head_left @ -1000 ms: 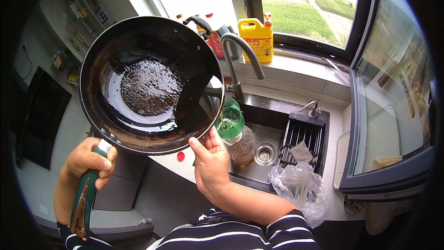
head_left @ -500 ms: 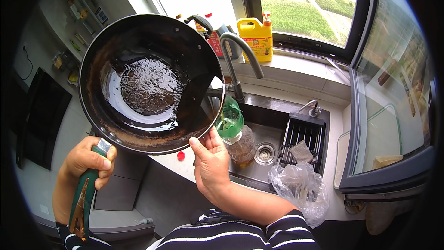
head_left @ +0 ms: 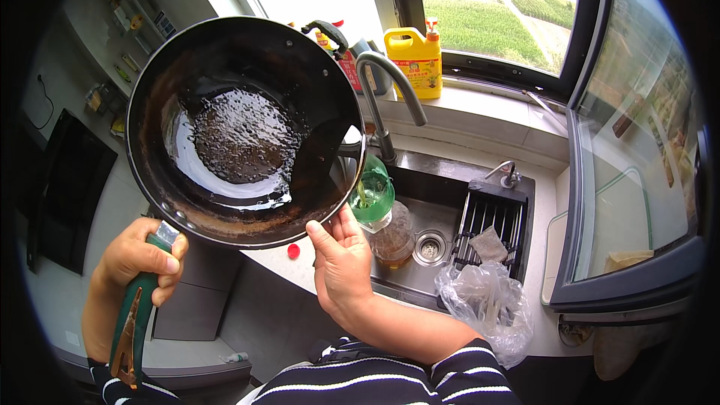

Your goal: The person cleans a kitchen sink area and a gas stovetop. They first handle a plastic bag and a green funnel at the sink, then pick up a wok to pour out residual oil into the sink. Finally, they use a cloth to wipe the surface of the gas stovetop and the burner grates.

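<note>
1 pan (head_left: 244, 131), 1 green funnel (head_left: 377, 201), 1 bottle (head_left: 391, 241), 1 red cap (head_left: 293, 251), left hand (head_left: 140, 256) gripping handle (head_left: 144, 289), right hand (head_left: 343, 261) gripping rim (head_left: 225, 243), pan tilted, black, wet-shiny, brown-stained

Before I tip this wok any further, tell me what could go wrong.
If the right hand slips at the wok's rim, the thin stream could miss the green funnel. That rim looks close to the funnel, so a bump might upset it and the plastic bottle beneath. The red cap lies near the countertop's edge and might get knocked off.
</note>
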Motion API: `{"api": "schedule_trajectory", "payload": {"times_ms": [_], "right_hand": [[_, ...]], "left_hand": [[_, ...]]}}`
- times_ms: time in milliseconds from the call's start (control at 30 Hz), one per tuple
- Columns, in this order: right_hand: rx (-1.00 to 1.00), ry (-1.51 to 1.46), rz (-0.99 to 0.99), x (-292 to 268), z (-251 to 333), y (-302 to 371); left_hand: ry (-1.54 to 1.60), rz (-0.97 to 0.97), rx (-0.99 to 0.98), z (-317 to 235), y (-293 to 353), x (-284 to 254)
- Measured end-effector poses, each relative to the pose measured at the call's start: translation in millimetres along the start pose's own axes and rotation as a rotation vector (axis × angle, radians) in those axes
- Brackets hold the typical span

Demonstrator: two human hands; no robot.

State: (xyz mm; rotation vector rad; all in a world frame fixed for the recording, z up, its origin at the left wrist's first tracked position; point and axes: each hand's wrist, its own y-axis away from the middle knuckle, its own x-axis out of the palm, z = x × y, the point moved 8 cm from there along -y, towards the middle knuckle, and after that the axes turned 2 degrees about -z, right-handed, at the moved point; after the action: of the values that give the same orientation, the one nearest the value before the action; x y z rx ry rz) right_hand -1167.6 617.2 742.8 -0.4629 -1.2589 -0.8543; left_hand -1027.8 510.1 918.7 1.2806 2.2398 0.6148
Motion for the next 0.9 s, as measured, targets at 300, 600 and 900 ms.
{"api": "schedule_trajectory", "payload": {"times_ms": [300, 600, 900], "right_hand": [[-0.019, -0.007, 0.023, 0.2, 2.5, 0.4], [-0.009, -0.040, 0.023, 2.4, 6.1, 2.6], [-0.016, -0.030, 0.001, 1.1, 11.5, 4.1]], "left_hand": [[-0.009, 0.005, 0.006, -1.6, 0.3, 1.3], [-0.005, 0.019, 0.010, -4.5, 2.6, 3.6], [-0.030, 0.031, 0.026, -6.4, 0.8, 6.4]]}}
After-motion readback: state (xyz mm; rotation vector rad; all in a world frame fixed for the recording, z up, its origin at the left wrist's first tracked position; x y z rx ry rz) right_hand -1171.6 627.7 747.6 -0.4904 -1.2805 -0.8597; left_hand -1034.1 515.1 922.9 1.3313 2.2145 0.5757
